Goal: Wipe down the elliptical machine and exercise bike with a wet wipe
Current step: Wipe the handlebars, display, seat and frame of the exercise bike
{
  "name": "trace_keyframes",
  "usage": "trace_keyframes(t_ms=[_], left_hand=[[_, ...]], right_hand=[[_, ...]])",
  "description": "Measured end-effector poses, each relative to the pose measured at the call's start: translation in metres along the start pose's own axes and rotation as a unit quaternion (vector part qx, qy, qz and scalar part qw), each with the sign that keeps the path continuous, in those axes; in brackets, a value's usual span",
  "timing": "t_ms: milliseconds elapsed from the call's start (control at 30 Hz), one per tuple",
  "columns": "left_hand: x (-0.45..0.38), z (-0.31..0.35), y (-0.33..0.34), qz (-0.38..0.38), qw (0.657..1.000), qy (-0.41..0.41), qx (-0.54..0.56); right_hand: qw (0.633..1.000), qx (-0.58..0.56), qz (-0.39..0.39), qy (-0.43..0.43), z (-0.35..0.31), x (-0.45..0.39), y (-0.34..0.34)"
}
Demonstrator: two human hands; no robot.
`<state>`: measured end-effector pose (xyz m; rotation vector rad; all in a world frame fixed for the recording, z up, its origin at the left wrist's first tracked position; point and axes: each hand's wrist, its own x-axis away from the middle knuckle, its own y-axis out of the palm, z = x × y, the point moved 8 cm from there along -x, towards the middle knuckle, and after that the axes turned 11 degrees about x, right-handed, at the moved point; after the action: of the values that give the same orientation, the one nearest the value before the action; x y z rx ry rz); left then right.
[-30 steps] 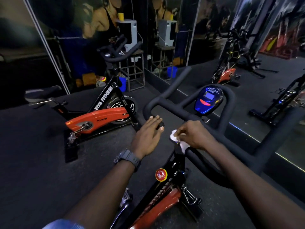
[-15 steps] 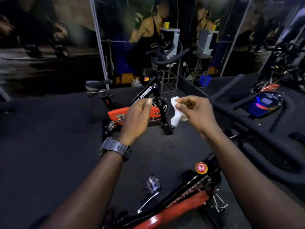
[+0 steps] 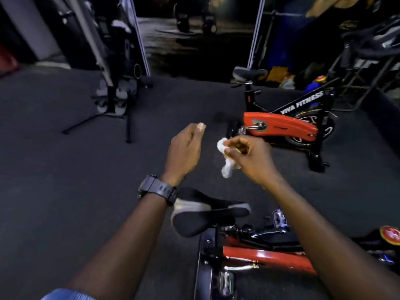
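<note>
So from where I'm standing this looks like an in-between bit, not actual wiping. The person's right hand (image 3: 249, 154) is up in the air, fingers and thumb pinching a scrunched-up white wet wipe (image 3: 226, 158), with one end of it dangling below the fingers. The wipe isn't touching any machine at all. The left hand (image 3: 186, 148), the one with the dark watch (image 3: 158, 189) on the wrist, floats just beside it, fingers loosely curled and holding nothing, close to the wipe but apart from it. Right below both arms is the nearer exercise bike (image 3: 266, 256), red and black frame, with its black saddle (image 3: 207, 215) sitting under the left wrist. A second red bike (image 3: 285, 124) stands further off on the dark floor (image 3: 65, 191), and there's a taller machine (image 3: 114, 83) at the back left, maybe the elliptical, too dark and blurry to say. My guess is the wipe is getting refolded or re-bunched to a cleaner face. Next it needs bringing down onto a surface, the saddle being the closest candidate, and pressing flat enough to actually scrub.
</note>
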<state>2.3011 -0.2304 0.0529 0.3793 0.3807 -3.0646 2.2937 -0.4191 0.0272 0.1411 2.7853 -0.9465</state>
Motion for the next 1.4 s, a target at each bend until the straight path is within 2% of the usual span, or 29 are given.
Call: trace_keyframes(t_ms=[100, 167, 233, 300, 400, 500, 567, 700, 833, 967, 1000, 1067, 1133, 1233, 1300, 1400], left_hand=[[0.027, -0.049, 0.005, -0.028, 0.998, -0.051, -0.04], [0.047, -0.092, 0.021, -0.07, 0.988, -0.104, -0.091], [0.066, -0.132, 0.033, -0.108, 0.971, -0.161, -0.139], [0.083, -0.159, 0.037, -0.134, 0.956, -0.189, -0.179], [0.089, -0.179, 0.038, -0.133, 0.948, -0.198, -0.212], [0.081, -0.186, 0.036, -0.109, 0.939, -0.216, -0.246], [0.071, -0.182, 0.039, -0.107, 0.942, -0.211, -0.24], [0.053, -0.179, 0.033, -0.09, 0.957, -0.169, -0.22], [0.04, -0.194, 0.019, -0.059, 0.957, -0.199, -0.201], [0.03, -0.216, 0.006, -0.12, 0.945, -0.22, -0.21], [0.029, -0.218, 0.005, -0.141, 0.944, -0.212, -0.209], [0.024, -0.22, 0.003, -0.161, 0.948, -0.193, -0.194], [0.021, -0.22, 0.001, -0.172, 0.952, -0.185, -0.174], [0.016, -0.232, -0.003, -0.2, 0.946, -0.191, -0.171], [0.016, -0.238, -0.003, -0.224, 0.942, -0.202, -0.149], [0.013, -0.237, 0.0, -0.255, 0.935, -0.191, -0.156]], right_hand=[[0.992, 0.085, -0.09, 0.006, 0.04, 0.022, 0.067], [0.971, 0.179, -0.158, 0.022, 0.077, 0.041, 0.11], [0.951, 0.223, -0.213, 0.001, 0.1, 0.058, 0.143], [0.944, 0.24, -0.225, -0.022, 0.108, 0.065, 0.163], [0.947, 0.24, -0.2, -0.078, 0.1, 0.063, 0.178], [0.924, 0.235, -0.248, -0.174, 0.094, 0.079, 0.2], [0.914, 0.229, -0.271, -0.198, 0.1, 0.082, 0.195], [0.935, 0.241, -0.214, -0.147, 0.106, 0.054, 0.185], [0.941, 0.186, -0.241, -0.147, 0.063, 0.038, 0.223], [0.924, 0.223, -0.241, -0.196, 0.067, 0.061, 0.216], [0.925, 0.238, -0.234, -0.18, 0.076, 0.065, 0.21], [0.942, 0.264, -0.183, -0.096, 0.094, 0.053, 0.201], [0.952, 0.269, -0.139, -0.038, 0.084, 0.035, 0.205], [0.943, 0.287, -0.132, -0.101, 0.036, 0.033, 0.234], [0.92, 0.328, -0.155, -0.148, 0.029, 0.055, 0.243], [0.917, 0.377, -0.077, -0.107, 0.051, 0.069, 0.209]])
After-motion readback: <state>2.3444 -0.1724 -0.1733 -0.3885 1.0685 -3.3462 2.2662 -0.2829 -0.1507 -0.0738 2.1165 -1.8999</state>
